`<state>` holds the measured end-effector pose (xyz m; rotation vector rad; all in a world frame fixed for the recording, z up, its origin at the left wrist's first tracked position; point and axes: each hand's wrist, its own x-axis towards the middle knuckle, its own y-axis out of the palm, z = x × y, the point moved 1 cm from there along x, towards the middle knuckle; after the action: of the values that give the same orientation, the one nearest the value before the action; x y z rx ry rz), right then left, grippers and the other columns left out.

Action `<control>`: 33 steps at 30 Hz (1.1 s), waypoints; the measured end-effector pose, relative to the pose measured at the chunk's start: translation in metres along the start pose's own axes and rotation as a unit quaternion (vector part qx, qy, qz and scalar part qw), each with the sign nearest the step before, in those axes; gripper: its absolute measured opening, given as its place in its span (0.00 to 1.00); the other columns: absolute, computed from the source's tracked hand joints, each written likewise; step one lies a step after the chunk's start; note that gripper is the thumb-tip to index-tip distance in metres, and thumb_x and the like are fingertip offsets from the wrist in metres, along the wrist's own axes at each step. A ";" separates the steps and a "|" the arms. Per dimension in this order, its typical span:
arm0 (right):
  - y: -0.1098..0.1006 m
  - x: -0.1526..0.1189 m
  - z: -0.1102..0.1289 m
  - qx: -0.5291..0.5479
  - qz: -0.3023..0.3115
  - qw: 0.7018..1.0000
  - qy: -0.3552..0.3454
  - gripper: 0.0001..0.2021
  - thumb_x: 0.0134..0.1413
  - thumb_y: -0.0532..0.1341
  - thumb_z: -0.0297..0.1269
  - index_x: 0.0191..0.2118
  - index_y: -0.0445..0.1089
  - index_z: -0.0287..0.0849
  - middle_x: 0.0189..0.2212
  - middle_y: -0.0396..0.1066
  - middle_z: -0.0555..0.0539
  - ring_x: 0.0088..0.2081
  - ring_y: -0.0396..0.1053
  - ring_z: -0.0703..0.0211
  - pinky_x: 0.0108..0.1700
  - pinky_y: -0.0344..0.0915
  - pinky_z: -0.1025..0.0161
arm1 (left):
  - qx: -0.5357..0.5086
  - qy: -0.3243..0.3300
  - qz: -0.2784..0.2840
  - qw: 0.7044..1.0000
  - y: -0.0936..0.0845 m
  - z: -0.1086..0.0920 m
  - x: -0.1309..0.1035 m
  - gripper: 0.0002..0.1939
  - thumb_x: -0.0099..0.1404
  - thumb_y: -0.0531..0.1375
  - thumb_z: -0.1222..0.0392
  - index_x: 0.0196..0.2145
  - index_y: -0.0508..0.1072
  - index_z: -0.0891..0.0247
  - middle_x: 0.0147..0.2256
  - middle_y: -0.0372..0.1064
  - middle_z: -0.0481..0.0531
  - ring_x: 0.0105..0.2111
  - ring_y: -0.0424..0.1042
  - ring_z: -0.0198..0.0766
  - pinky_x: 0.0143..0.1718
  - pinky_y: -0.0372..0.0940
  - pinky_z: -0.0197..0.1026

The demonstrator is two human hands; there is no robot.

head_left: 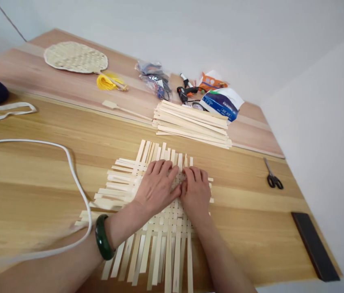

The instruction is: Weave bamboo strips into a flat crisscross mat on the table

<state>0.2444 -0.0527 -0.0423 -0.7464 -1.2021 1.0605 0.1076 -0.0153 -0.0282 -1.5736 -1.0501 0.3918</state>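
Note:
A woven mat of pale flat strips (pixel 172 219) lies on the wooden table, its loose strip ends sticking out on all sides. My left hand (pixel 158 185) rests on the upper middle of the weave with fingers spread and the thumb pointing right; a dark green bangle (pixel 104 237) circles that wrist. Close beside it, nearly touching the left thumb, my right hand (pixel 195 191) bends its fingers down onto strips at the mat's upper right. What its fingertips grip, if anything, is hidden.
Behind the mat lies a stack of loose strips (pixel 192 124). Scissors (pixel 272 177) and a dark block (pixel 315 246) are at the right. A white cable (pixel 76 175) crosses the left side, over my left forearm. Farther back are a woven fan (pixel 76 57), yellow cord (pixel 107 82) and a glue gun (pixel 186 92).

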 end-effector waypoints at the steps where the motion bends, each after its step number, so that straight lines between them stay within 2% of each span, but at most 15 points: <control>1: 0.000 0.000 0.000 0.004 -0.001 1.000 0.001 0.18 0.53 0.52 0.21 0.47 0.69 0.41 0.45 0.71 0.41 0.47 0.60 0.47 0.47 0.63 0.53 | 0.001 -0.004 0.001 1.000 0.000 0.000 0.001 0.13 0.64 0.58 0.56 0.46 0.70 0.63 0.44 0.68 0.58 0.45 0.64 0.51 0.49 0.60 0.53; 7: 0.001 0.001 -0.003 0.025 -0.003 1.000 0.000 0.18 0.51 0.52 0.19 0.44 0.69 0.42 0.41 0.72 0.43 0.44 0.60 0.48 0.45 0.62 0.54 | 0.001 -0.025 0.006 1.000 0.004 0.000 0.005 0.12 0.63 0.59 0.54 0.43 0.70 0.62 0.43 0.67 0.57 0.44 0.63 0.51 0.47 0.61 0.52; 16: 0.003 0.001 -0.003 0.040 -0.014 0.999 -0.006 0.17 0.48 0.51 0.19 0.40 0.68 0.43 0.37 0.71 0.44 0.42 0.61 0.48 0.43 0.62 0.55 | 0.010 -0.018 0.008 1.000 0.004 -0.001 0.004 0.11 0.62 0.60 0.55 0.41 0.69 0.61 0.41 0.66 0.57 0.43 0.63 0.50 0.47 0.61 0.52; 26: 0.004 -0.001 -0.002 0.049 -0.039 0.998 -0.007 0.15 0.48 0.51 0.19 0.38 0.68 0.43 0.36 0.70 0.43 0.42 0.61 0.49 0.43 0.63 0.55 | 0.001 -0.018 0.003 1.000 0.004 -0.001 0.002 0.13 0.63 0.60 0.54 0.42 0.70 0.64 0.41 0.66 0.57 0.45 0.64 0.51 0.49 0.62 0.53; 29: 0.002 -0.004 -0.002 0.077 -0.071 0.994 0.011 0.16 0.50 0.51 0.20 0.42 0.68 0.43 0.40 0.71 0.43 0.45 0.63 0.49 0.45 0.65 0.54 | -0.057 -0.030 -0.013 0.998 -0.001 0.001 -0.003 0.16 0.63 0.61 0.56 0.47 0.69 0.66 0.44 0.68 0.58 0.48 0.65 0.50 0.52 0.64 0.53; 33: -0.005 -0.006 -0.009 0.115 -0.116 0.985 0.055 0.17 0.53 0.51 0.24 0.45 0.69 0.43 0.44 0.71 0.42 0.48 0.65 0.51 0.50 0.65 0.52 | -0.125 -0.016 -0.059 0.990 -0.020 0.013 -0.020 0.19 0.67 0.55 0.61 0.55 0.64 0.64 0.51 0.66 0.61 0.53 0.66 0.48 0.55 0.66 0.53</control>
<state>0.2543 -0.0591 -0.0423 -0.4667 -1.0236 0.9335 0.0790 -0.0241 -0.0193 -1.7198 -1.2482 0.2104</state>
